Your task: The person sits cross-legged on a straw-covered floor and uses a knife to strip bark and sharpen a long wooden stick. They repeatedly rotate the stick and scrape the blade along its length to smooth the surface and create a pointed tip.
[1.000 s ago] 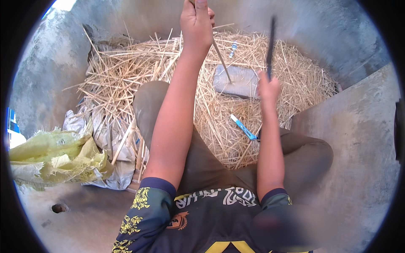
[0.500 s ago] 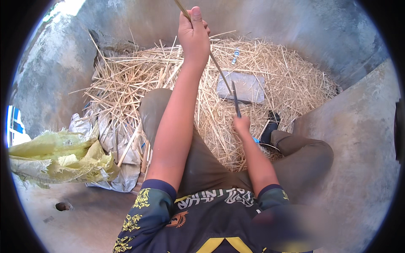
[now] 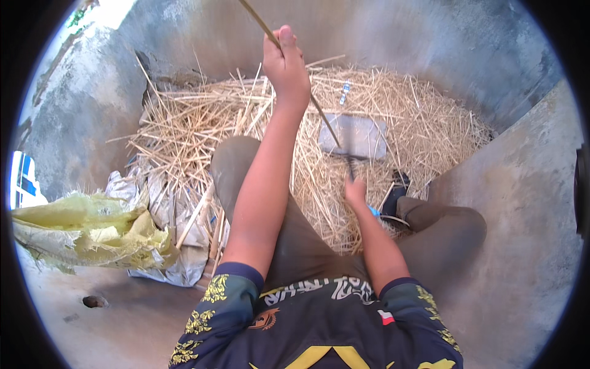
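My left hand (image 3: 287, 72), raised at the far side with its thumb up, is closed round a long thin bamboo stick (image 3: 324, 115). The stick slants from beyond the upper edge down toward a grey block (image 3: 373, 136), its low end over the block's left part. Below the block, my right hand (image 3: 355, 192) is wrapped round the handle of a knife (image 3: 351, 167). Motion smears the blade, which points away from me near the stick's low end; whether they touch I cannot tell.
Pale bamboo shavings (image 3: 430, 117) cover the floor round the block. A small blue-and-white wrapper (image 3: 345, 92) lies on them. At left are a torn yellow sack (image 3: 92, 230) and grey sheeting (image 3: 184, 264). Concrete walls (image 3: 393, 37) curve around. My bent legs (image 3: 448, 237) flank the work.
The whole view has shifted slightly, so most things sit lower. The knife blade, sharp before, is now blurred by motion. Both hands keep their holds.
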`<state>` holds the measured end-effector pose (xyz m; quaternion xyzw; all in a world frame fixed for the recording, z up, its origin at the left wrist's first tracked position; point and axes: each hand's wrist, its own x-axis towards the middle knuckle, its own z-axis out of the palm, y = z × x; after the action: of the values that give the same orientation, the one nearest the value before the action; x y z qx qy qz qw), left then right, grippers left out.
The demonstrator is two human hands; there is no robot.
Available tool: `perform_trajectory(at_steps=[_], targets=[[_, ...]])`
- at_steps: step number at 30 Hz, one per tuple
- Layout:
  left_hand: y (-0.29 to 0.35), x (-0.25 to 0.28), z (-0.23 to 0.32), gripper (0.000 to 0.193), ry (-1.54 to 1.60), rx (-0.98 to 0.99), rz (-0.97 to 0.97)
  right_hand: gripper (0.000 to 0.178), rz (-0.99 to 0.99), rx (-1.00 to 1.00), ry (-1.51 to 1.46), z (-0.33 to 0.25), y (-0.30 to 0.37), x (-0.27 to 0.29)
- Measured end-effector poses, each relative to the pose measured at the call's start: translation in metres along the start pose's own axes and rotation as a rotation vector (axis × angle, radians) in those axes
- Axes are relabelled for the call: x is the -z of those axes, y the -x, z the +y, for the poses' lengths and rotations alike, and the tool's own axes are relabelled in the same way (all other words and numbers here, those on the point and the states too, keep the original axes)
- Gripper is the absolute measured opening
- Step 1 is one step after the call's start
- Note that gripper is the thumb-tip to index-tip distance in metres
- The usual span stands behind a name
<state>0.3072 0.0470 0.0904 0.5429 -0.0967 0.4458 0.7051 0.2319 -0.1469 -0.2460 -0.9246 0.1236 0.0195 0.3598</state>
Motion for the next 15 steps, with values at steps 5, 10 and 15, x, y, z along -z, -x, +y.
perform_trajectory(at_steps=[5,10,15], targets=[[0.0,0.001,-0.003,0.036,-0.063,-0.079,-0.002,0.041,-0.111,-0.061,-0.158,0.002,-0.006,0.001],[0.004,0.005,-0.011,0.039,-0.062,-0.113,0.028,0.036,0.312,0.428,-0.34,-0.104,-0.018,0.129],[0.006,0.009,-0.005,0.038,-0.12,-0.096,0.051,0.023,0.133,0.509,-1.033,-0.172,0.032,0.21]])
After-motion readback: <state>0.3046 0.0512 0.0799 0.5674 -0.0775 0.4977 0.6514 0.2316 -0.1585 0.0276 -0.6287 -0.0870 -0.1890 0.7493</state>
